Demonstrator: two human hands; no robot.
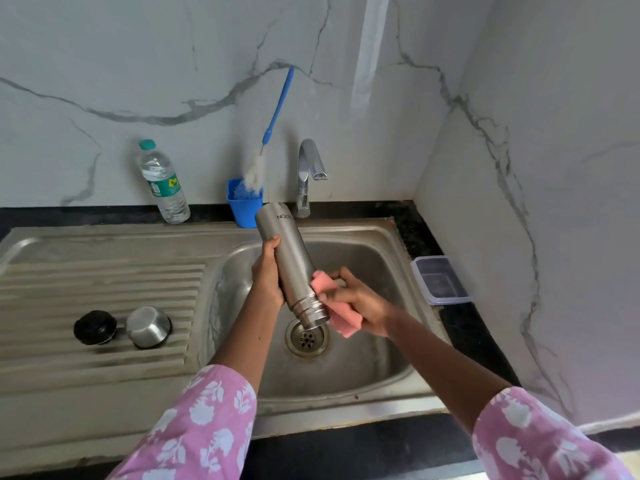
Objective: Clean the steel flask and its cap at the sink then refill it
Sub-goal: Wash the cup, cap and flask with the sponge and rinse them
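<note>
Steel flask held inverted over sink.
Body gripped by left hand; pink sponge clenched in right hand, pressed against flask beside its neck.

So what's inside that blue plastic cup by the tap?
A blue-handled bottle brush stands in the blue plastic cup, white bristles down. Anything below the rim is hidden.

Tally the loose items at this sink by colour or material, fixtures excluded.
Steel: 2, cylindrical steel flask, round steel cap.
Blue: 2, blue plastic cup, blue-handled bottle brush.
Clear plastic: 2, clear water bottle, clear lidded box.
Pink: 1, pink sponge.
Black: 1, round black stopper.
Total: 8.
</note>
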